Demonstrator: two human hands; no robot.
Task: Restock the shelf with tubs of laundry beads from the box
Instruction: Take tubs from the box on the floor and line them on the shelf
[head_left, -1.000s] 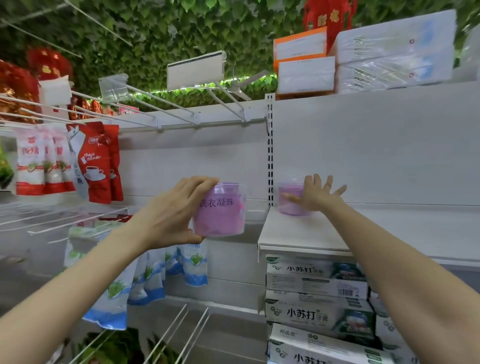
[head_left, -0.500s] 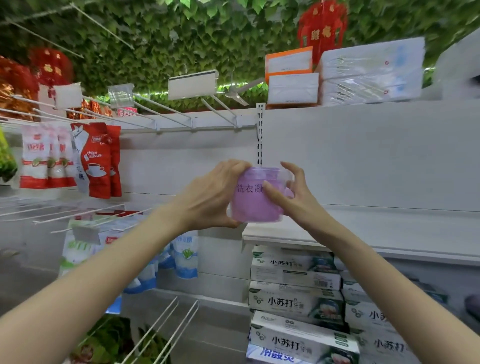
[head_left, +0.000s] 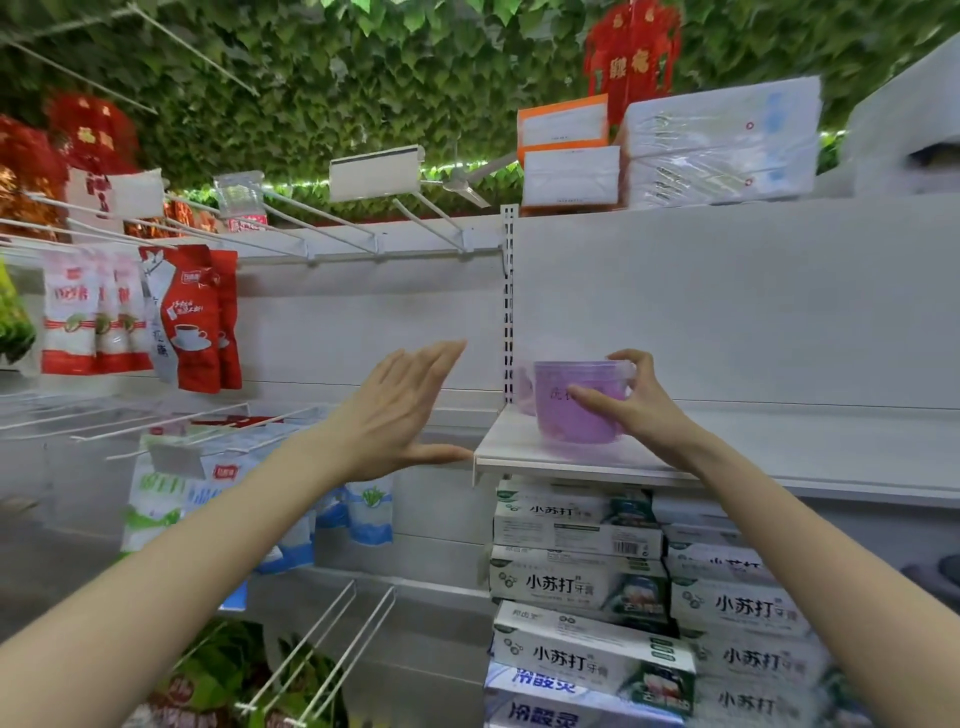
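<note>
A purple tub of laundry beads (head_left: 563, 415) with a clear lid stands at the left end of the white shelf (head_left: 779, 457), and my right hand (head_left: 631, 402) grips its right side. Behind it at the back-left, a second purple tub (head_left: 523, 387) is partly hidden. My left hand (head_left: 402, 410) hovers open to the left of the shelf edge, fingers spread, holding nothing. The box is out of sight.
Stacked toothpaste boxes (head_left: 576, 582) fill the space under the shelf. Red and white snack bags (head_left: 192, 317) hang on wire pegs at the left, blue-white bags (head_left: 363, 512) lower down. White packs (head_left: 722, 140) sit on the top shelf. Bare wire hooks (head_left: 332, 639) jut out below.
The tub passed from my left hand to my right, which moved it rightward onto the shelf in front of the first tub. My left hand let go and opened.
</note>
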